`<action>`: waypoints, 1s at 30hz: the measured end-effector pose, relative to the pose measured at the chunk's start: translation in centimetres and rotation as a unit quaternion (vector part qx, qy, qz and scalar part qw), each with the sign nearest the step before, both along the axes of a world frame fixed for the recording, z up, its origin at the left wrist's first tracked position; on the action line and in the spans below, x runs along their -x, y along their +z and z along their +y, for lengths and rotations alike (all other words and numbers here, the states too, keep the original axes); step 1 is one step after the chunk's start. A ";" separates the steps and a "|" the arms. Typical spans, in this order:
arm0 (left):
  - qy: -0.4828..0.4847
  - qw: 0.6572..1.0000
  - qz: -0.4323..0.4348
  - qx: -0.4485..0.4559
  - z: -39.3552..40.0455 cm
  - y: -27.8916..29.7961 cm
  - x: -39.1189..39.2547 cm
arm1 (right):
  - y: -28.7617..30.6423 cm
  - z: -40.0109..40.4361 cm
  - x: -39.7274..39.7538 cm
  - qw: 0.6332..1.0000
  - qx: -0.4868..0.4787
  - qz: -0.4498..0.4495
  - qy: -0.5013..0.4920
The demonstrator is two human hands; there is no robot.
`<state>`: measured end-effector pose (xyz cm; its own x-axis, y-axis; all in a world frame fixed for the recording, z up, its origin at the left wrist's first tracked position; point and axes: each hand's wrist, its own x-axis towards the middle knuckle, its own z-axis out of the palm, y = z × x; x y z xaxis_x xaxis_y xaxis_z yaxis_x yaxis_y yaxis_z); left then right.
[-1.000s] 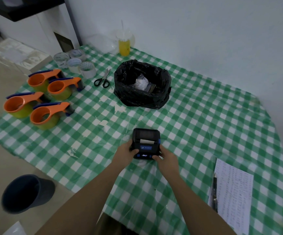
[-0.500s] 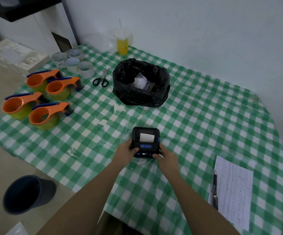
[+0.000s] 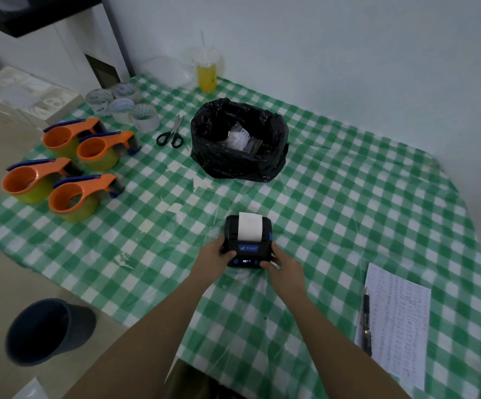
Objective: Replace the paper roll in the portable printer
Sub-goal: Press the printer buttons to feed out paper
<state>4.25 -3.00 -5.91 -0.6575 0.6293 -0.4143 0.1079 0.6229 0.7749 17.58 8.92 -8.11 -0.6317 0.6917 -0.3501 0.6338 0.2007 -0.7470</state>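
A small black portable printer (image 3: 247, 249) with a blue label and a lit display lies flat on the green checked tablecloth (image 3: 348, 203). A strip of white paper (image 3: 250, 225) sticks out of its slot and lies over the lid. My left hand (image 3: 214, 254) grips the printer's left side. My right hand (image 3: 283, 262) grips the right side, with the thumb near the front buttons.
A black bag-lined bin (image 3: 237, 139) with scraps stands beyond the printer. Scissors (image 3: 171, 133), tape rolls (image 3: 124, 106) and several orange tape dispensers (image 3: 69, 168) lie at the left. A yellow drink cup (image 3: 207, 73) stands at the back. A written sheet (image 3: 397, 321) and pen (image 3: 367, 321) lie at the right. A dark bucket (image 3: 46, 329) is on the floor.
The white paper strip has fed further out of the printer, from a short stub to a long strip over the lid. Both hands stay on the printer's sides.
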 end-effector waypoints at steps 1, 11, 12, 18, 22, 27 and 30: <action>-0.002 1.000 0.001 0.001 0.0 0.0 0.0 | 0.1 0.0 0.0 1.000 -0.001 -0.001 0.001; 0.004 1.000 -0.016 -0.013 -0.2 0.1 0.0 | 0.2 -0.2 -0.1 1.000 -0.009 0.007 0.006; 0.005 1.000 -0.017 -0.014 -0.2 0.1 0.0 | 0.3 -0.2 -0.1 1.000 -0.009 0.007 0.006; 0.007 1.000 -0.019 -0.020 -0.2 0.1 -0.1 | 0.3 -0.1 -0.1 1.000 0.001 0.006 0.005; 0.006 1.000 -0.019 -0.019 -0.2 0.2 -0.1 | 0.2 -0.1 -0.1 1.000 0.002 0.003 0.004; 0.006 1.000 -0.018 -0.016 -0.2 0.1 -0.1 | 0.2 -0.1 -0.1 1.000 -0.002 0.001 0.004; 0.006 1.000 -0.015 -0.016 -0.2 0.0 -0.1 | 0.2 -0.1 -0.1 1.000 -0.001 0.004 0.005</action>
